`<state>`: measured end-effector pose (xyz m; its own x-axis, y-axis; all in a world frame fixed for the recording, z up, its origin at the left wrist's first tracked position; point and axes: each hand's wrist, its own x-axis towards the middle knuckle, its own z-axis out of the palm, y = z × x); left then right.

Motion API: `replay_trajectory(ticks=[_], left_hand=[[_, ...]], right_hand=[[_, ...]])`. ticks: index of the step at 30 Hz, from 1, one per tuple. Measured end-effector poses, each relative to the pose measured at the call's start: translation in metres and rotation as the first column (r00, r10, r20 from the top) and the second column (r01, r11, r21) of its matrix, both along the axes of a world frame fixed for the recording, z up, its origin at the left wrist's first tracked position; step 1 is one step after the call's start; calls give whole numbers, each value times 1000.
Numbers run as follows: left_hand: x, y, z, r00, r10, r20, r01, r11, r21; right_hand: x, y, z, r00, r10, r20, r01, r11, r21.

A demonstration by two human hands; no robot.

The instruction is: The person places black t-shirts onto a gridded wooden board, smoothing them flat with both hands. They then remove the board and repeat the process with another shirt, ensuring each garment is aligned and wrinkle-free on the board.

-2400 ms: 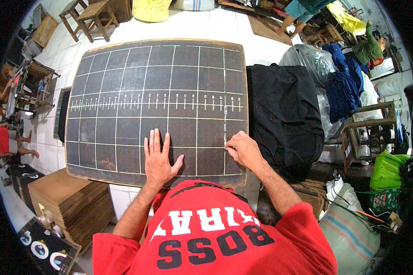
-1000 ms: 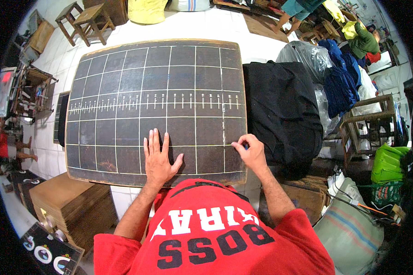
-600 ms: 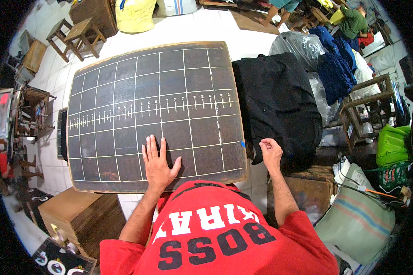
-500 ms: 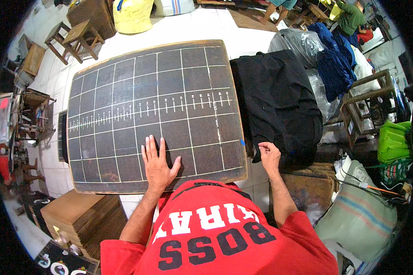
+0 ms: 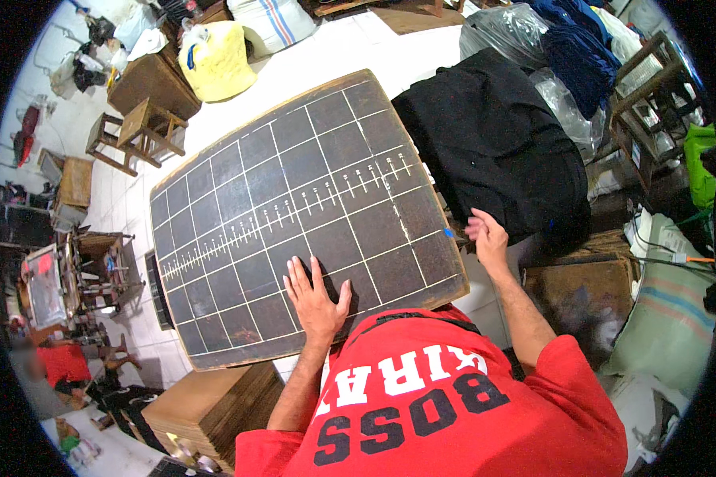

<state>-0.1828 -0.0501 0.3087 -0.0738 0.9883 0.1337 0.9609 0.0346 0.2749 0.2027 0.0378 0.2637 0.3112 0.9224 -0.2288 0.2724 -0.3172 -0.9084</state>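
Note:
My left hand lies flat, fingers stretched, on the near part of a dark board with a white grid and a row of white tick marks. Nothing is in it. My right hand hovers just off the board's right edge, beside a pile of folded black cloth. Its fingers are loosely bent, slightly apart and a little blurred; I see nothing held in them. A small blue mark sits on the board's rim near this hand.
A stack of brown boards stands at the lower left. Wooden stools and a yellow sack are at the far left. Navy cloth, a wooden frame and a pale striped sack lie right. A person in red sits left.
The view has turned, so the board looks tilted and shifted right. My left hand stays flat on the board. My right hand's fingers have loosened from a pinch-like bend beside the black cloth.

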Motion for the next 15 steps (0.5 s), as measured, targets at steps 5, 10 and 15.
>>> replay_trajectory(ticks=[5, 10, 15], left_hand=[[0, 1, 0, 1000, -6, -28, 5, 1000, -10], [-1, 0, -1, 1000, -20, -24, 20, 1000, 8], [-1, -2, -2, 1000, -9, 10, 9, 1000, 7]], right_hand=[[-84, 19, 33, 726, 171, 666, -544, 736, 403], [-140, 44, 42, 265, 529, 806, -930, 362, 67], [-84, 129, 40, 263, 248, 932, -507, 858, -85]])
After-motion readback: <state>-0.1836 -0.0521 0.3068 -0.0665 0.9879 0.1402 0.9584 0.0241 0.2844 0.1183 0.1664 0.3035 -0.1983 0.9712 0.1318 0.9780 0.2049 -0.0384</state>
